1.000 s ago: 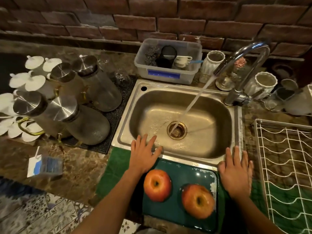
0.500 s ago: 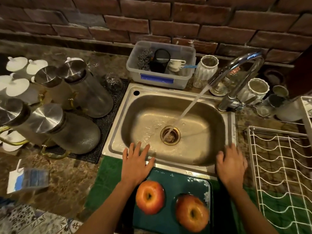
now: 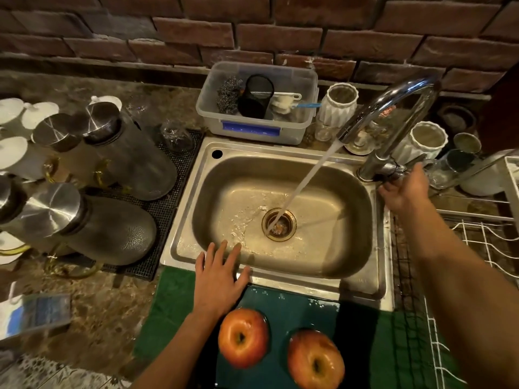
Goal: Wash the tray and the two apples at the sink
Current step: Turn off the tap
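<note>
Two red apples, one on the left (image 3: 243, 337) and one on the right (image 3: 315, 358), lie on a dark teal tray (image 3: 297, 313) at the near edge of the steel sink (image 3: 280, 209). My left hand (image 3: 217, 279) rests flat on the sink's front rim, fingers spread, holding nothing. My right hand (image 3: 404, 189) is stretched to the base of the chrome tap (image 3: 384, 164), fingers by its handle; the grip itself is hidden. Water runs from the spout into the drain (image 3: 279, 224).
Glass jugs with steel lids (image 3: 112, 228) lie on a black mat to the left. A clear plastic tub (image 3: 258, 105) with scrubbers stands behind the sink. White ribbed cups (image 3: 428, 141) sit by the tap. A white wire rack (image 3: 483, 248) stands on the right. A green cloth (image 3: 168, 310) lies under the tray.
My right hand has left the sink's front rim and reached up to the tap's base. The left hand stays on the rim. Water keeps running.
</note>
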`<state>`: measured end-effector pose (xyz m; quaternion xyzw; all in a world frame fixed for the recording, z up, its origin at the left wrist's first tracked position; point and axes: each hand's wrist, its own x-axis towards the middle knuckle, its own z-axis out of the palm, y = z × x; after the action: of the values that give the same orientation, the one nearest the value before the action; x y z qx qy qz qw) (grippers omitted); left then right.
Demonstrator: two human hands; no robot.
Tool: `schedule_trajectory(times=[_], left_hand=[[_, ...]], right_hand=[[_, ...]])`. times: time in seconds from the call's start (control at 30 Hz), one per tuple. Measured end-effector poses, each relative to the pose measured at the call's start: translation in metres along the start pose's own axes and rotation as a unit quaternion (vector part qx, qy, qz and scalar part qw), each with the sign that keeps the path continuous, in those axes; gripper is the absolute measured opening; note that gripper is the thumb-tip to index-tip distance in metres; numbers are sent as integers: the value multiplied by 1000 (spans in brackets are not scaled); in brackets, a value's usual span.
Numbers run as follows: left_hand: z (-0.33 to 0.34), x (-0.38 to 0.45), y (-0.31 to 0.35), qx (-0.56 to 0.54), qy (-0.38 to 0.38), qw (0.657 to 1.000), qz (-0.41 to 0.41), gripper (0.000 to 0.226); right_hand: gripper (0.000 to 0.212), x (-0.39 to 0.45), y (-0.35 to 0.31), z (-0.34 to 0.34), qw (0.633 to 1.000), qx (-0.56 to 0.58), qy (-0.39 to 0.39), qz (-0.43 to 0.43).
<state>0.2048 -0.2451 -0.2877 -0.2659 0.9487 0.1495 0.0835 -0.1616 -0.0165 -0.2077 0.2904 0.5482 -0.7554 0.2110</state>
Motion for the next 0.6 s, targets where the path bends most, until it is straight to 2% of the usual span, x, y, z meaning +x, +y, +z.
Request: schedule_trajectory(times=[0.1,0.33,0.6], left_hand=[[-1,0,1,-4,-1,1000,-4,69],[-2,1,2,-15,-1,1000,-7,69],[-1,0,2,-18,4,1000,-12,68]], right_hand=[[68,10,-9,3,999,30,0,26],[73,1,-12,9,996,87,4,21],[64,5,-12,5,997,72,-9,4]])
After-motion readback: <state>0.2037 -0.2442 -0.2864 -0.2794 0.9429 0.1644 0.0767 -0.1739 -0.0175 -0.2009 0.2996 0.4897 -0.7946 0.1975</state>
